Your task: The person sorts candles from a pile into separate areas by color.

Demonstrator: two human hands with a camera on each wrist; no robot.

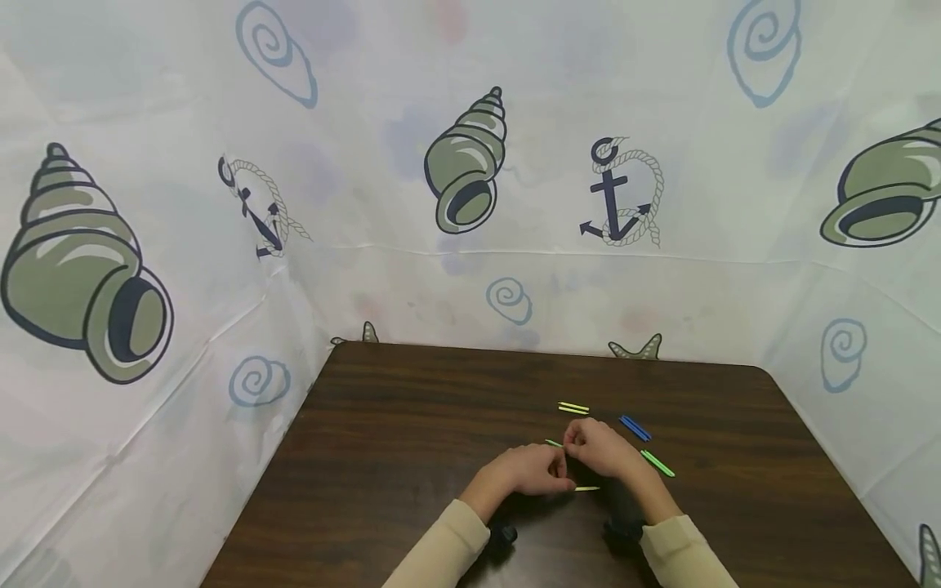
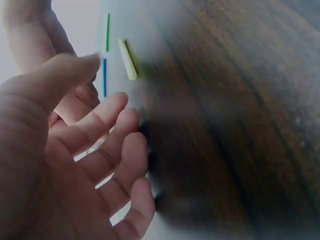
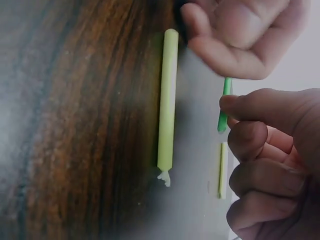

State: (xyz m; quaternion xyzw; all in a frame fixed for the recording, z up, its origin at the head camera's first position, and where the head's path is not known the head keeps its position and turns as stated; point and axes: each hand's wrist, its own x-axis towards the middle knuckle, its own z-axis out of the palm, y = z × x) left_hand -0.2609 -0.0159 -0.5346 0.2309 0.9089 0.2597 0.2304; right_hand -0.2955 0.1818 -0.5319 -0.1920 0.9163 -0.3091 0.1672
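Observation:
My right hand [image 1: 601,447] has its fingers curled, with the thumb and forefinger at a slim green candle [image 3: 225,106] that they pinch. One end of that candle sticks out to the left of the fingertips in the head view. My left hand [image 1: 531,469] is close beside it, palm turned inward, fingers loosely bent with nothing between them in the left wrist view. Below both hands a yellow candle [image 3: 168,102] with a white wick lies on the dark table; in the head view its visible part is just right of the left fingertips.
Two yellow candles [image 1: 573,408] lie farther back on the wooden table [image 1: 412,400]. Blue candles [image 1: 635,428] and green candles [image 1: 657,463] lie right of the right hand. A white sheet [image 1: 353,163] printed with shells and anchors surrounds the table.

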